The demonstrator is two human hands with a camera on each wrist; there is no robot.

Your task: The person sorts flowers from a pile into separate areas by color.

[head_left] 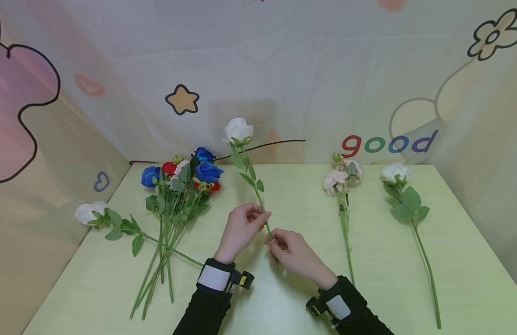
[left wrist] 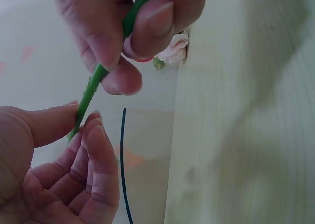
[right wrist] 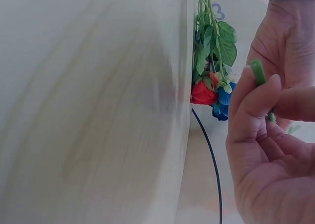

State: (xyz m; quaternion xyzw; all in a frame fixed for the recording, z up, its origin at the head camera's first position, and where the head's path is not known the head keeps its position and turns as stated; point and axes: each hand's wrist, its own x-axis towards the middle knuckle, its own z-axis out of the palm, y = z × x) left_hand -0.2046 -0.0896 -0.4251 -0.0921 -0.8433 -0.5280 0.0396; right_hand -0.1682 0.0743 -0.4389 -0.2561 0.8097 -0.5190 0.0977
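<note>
A white artificial rose [head_left: 239,130] on a long green stem is held up over the middle of the table, its bloom leaning toward the back left. My left hand [head_left: 241,230] pinches the stem between thumb and fingers partway down. Just below it, my right hand [head_left: 298,256] grips the stem's lower part. In the left wrist view the green stem [left wrist: 88,98] runs through the fingertips of both hands. The cut stem end [right wrist: 257,72] pokes out past the right fingers in the right wrist view.
Left lies a bunch of blue roses [head_left: 209,172], red and pink flowers, with another white rose [head_left: 91,212] across its stems. On the right are pale pink flowers [head_left: 335,180] and a single white rose [head_left: 395,172]. A printed cloth [head_left: 317,93] hangs behind the table [head_left: 308,195].
</note>
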